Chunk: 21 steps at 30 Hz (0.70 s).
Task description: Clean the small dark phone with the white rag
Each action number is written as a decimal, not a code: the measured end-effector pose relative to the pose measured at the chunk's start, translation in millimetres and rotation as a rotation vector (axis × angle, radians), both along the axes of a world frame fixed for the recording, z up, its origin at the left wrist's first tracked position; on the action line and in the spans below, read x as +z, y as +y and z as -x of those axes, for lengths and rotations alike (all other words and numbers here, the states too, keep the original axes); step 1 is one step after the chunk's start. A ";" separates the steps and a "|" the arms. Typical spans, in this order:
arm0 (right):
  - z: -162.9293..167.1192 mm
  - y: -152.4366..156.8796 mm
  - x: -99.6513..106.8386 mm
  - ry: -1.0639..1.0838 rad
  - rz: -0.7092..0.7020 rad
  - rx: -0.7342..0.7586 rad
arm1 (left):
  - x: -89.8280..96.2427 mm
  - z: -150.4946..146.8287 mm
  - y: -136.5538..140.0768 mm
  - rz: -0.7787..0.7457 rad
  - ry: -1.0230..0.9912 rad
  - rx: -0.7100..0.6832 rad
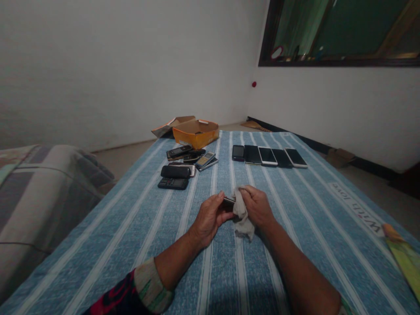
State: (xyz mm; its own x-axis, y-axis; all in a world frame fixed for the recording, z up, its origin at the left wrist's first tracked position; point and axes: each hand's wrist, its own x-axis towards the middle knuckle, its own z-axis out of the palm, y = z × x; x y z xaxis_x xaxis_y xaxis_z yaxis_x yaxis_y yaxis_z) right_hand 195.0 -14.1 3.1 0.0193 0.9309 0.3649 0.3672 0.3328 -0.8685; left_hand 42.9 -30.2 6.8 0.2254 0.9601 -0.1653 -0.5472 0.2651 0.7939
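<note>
Between thumb and fingers, my left hand [210, 218] grips a dark, thin mobile phone [229, 201], tilted so that mostly its edge shows. My right hand [257, 205] is closed on a pale grey cloth [242, 216], pressed against the phone's right end, and the loose part of the cloth hangs below. Much of the phone is hidden by the fingers and cloth. Farther off on the left lies a loose pile of old phones, among them a black keypad phone [173, 183] and a silver one [205, 159].
Several phones stand in a row at the back right, including a white-edged one [267, 155]. An orange cardboard box [197, 135] with its flap open is at the far left of the striped tablecloth [157, 232]. A yellow-green item [403, 258] lies at the right edge.
</note>
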 end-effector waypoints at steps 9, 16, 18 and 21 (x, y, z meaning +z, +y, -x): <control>-1.2 4.7 -1.2 0.453 0.100 -0.225 | -2.7 6.2 7.0 0.062 0.007 0.039; 16.2 -11.1 -0.7 0.015 -0.152 -0.088 | 1.1 4.9 5.2 0.037 -0.076 0.032; 17.0 -13.4 -0.4 -0.091 -0.203 -0.016 | 0.7 5.2 5.7 0.033 -0.078 0.035; 15.6 -14.6 1.1 -0.187 -0.260 0.054 | 0.1 6.2 6.6 0.036 -0.078 0.050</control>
